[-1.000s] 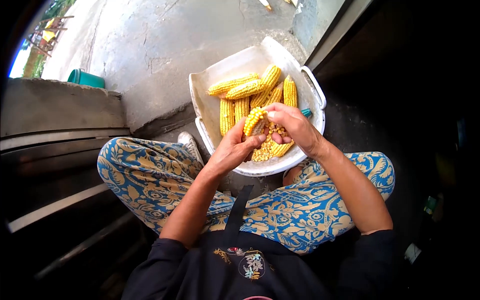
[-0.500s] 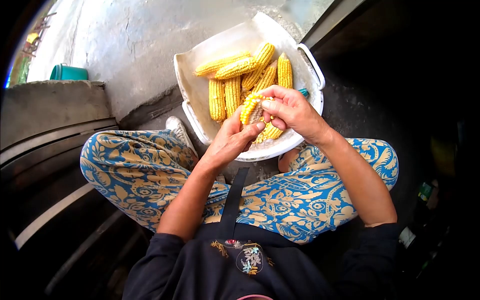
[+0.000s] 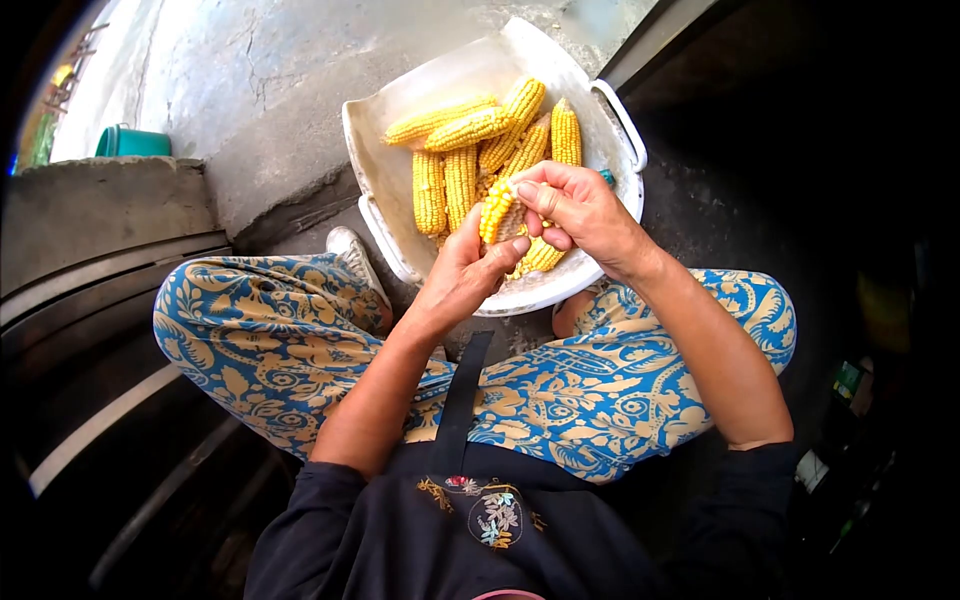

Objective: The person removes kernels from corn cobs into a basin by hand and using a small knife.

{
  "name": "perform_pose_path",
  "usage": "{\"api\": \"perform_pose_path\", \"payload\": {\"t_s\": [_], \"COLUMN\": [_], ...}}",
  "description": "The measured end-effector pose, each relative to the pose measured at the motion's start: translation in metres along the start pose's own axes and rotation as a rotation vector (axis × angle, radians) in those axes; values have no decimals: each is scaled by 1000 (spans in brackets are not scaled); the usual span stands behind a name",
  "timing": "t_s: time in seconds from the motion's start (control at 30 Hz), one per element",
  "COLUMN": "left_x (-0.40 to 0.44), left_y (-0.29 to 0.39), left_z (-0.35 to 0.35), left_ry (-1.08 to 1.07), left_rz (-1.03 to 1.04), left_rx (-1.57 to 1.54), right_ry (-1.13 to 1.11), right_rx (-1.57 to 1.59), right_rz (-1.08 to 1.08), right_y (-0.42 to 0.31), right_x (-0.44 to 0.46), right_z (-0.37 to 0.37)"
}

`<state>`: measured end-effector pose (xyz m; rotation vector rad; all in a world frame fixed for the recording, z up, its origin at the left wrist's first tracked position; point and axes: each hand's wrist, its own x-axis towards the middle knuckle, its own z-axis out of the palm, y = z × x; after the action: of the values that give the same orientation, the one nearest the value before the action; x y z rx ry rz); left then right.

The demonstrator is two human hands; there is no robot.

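My left hand (image 3: 466, 268) is wrapped round the lower part of a corn cob (image 3: 497, 214), held tilted above the basin. Yellow kernels cover the cob's left side, while its right side is stripped to pale, bare core. At the cob's upper end my right hand (image 3: 588, 218) is closed, thumb and forefinger pinching its top edge. Beneath both hands, several whole yellow ears of corn (image 3: 460, 185) lie in a white basin (image 3: 375, 130) with handles. Loose kernels show low in the basin, partly hidden by my hands.
The basin stands on the concrete floor (image 3: 270, 120) between my bent legs. A green bucket (image 3: 135, 142) is at the far left, behind a low concrete ledge (image 3: 110, 200). A metal frame edge (image 3: 665, 45) runs beyond the basin's right side.
The whole view has shifted slightly, so everything sits a little higher and further left. Both hands keep their hold on the cob, the right thumb slightly nearer its top.
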<state>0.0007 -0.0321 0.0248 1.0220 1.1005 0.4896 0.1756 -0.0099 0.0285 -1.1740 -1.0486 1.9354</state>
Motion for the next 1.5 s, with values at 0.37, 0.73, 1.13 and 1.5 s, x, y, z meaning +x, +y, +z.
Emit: {"api": "perform_pose_path", "payload": {"t_s": [0.37, 0.73, 1.13, 1.5], "left_x": [1, 6, 7, 1], "left_y": [-12, -16, -11, -23], "left_z": [6, -2, -15, 8], "left_ry": [120, 98, -80, 104], "left_rz": [168, 202, 127, 187], "left_rx": [388, 195, 177, 823], "right_ry": [114, -10, -46, 124], "right_rx": [-399, -207, -438, -579], "right_rz": [-189, -28, -201, -141], "right_y": [12, -4, -3, 26], "right_x": [5, -3, 0, 2], "right_z": [-3, -3, -2, -2]}}
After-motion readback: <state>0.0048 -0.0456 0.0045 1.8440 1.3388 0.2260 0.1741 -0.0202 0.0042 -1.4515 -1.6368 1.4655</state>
